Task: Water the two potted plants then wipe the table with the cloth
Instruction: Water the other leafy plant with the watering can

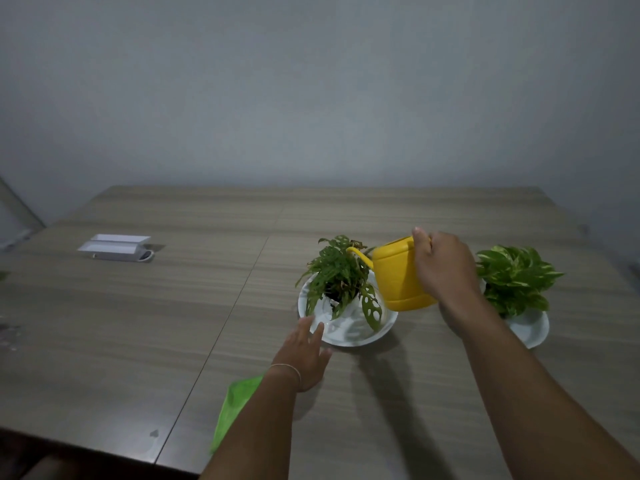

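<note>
**Watering can tilted over the holed-leaf plant**

Nearest the camera, a green cloth (235,407) lies on the worktop (138,323), partly hidden under the left forearm. Left hand (304,355), its grip released and fingers spread, touches the near-left rim of the white dish (349,336) under the holed-leaf plant (337,275). Right hand (445,268) has its grip closed on the yellow watering can (398,278), spout over that plant. Further right stands the variegated plant (516,278). At far left sits a white box (116,247).
</note>
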Demonstrator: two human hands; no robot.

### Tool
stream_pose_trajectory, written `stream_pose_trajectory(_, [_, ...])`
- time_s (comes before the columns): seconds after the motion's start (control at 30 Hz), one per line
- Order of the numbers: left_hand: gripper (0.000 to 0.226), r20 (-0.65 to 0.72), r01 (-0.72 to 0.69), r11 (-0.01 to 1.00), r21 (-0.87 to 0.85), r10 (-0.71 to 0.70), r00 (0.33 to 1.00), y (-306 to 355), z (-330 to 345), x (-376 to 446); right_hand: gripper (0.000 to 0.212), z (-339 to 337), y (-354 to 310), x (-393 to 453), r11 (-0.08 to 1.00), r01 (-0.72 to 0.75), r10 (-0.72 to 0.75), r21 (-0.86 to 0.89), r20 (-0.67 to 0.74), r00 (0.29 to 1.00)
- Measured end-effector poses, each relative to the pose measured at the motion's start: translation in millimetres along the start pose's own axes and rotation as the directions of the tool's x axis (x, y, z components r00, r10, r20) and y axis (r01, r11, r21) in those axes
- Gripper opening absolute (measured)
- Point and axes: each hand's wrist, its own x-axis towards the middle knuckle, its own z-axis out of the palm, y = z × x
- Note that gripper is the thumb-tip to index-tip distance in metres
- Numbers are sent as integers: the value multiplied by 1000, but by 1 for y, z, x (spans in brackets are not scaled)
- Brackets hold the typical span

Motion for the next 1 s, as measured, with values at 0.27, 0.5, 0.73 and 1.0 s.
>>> stream_pose_trajectory(0.27, [65,55,-1,1000,10,0,998,6,6,3,52,-21,6,-10,998,56,-56,-4,23,998])
stream_pose_trajectory(0.5, [66,39,-28,1000,8,27,999,14,7,8,51,-34,17,-8,999,-6,6,-36,-7,1000])
stream_pose_trajectory(0.73, [67,40,-37,999,30,36,999,15,8,8,49,-25,21,-3,997,-37,35,-70,-41,999])
stream_pose_trajectory(1.0, [70,33,-27,1000,-16,27,999,10,8,6,50,-8,10,-6,999,-39,39,-13,-19,999])
